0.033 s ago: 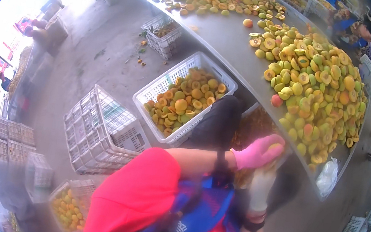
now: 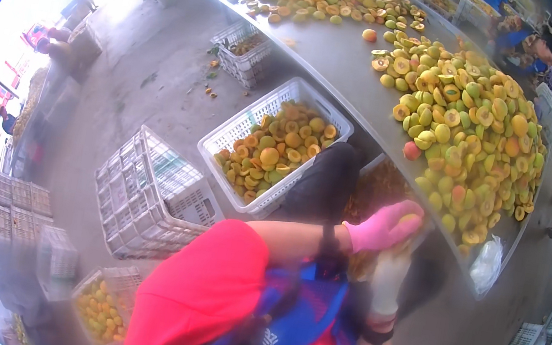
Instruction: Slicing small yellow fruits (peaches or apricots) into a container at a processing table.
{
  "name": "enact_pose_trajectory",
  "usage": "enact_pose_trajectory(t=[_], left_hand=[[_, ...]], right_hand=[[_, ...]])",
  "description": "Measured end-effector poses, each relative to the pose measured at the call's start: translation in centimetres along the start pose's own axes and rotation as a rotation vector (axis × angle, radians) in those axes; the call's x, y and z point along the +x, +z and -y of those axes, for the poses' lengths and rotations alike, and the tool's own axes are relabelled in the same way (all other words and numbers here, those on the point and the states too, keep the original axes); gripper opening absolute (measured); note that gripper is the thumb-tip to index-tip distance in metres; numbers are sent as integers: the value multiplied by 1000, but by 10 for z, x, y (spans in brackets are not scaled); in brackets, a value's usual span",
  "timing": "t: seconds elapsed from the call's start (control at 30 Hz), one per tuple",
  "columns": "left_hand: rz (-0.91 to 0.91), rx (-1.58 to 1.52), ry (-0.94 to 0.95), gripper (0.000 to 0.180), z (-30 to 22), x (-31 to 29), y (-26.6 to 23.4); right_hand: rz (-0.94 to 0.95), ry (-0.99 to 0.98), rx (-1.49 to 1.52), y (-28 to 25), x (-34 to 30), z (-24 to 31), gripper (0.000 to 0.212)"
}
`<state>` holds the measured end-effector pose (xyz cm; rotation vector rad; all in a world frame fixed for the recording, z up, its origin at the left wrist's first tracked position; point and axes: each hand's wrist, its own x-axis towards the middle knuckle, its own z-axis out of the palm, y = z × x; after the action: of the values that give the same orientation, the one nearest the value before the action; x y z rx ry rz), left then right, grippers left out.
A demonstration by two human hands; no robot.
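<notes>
My left hand (image 2: pixel 383 228), in a pink glove, is closed around a yellow-green apricot (image 2: pixel 411 219) beside the near edge of the metal table. Just below it is my right hand (image 2: pixel 388 283) in a whitish glove, its fingers blurred and partly hidden, so what it holds cannot be made out. Under both hands, a crate (image 2: pixel 372 165) with brownish contents shows in part between my legs. On the table lies a big heap of halved and whole apricots (image 2: pixel 471 124), yellow and green, some with a red blush.
A white crate of apricot halves (image 2: pixel 208 144) stands left of my knee. Beside it a grey crate (image 2: pixel 134 201) lies tipped. A crate of whole fruit (image 2: pixel 101 311) sits lower left. A clear plastic bag (image 2: pixel 486 267) hangs at the table's corner. A person (image 2: pixel 526 50) is across the table.
</notes>
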<state>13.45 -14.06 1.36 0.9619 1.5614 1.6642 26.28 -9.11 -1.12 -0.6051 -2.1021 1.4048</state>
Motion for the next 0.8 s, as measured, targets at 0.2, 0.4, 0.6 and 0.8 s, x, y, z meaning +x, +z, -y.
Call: enact_pose_trajectory(t=[0.2, 0.4, 0.6, 0.8], left_hand=[[45, -35, 74, 32, 1, 1, -7], [-8, -65, 79, 29, 16, 2, -1], [12, 11, 145, 29, 8, 10, -8], [82, -185, -39, 34, -12, 18, -5]], right_hand=[[151, 231, 193, -6, -6, -41, 37], [61, -72, -20, 2, -2, -22, 27], [171, 191, 348, -3, -6, -20, 29], [75, 56, 61, -3, 0, 5, 32]])
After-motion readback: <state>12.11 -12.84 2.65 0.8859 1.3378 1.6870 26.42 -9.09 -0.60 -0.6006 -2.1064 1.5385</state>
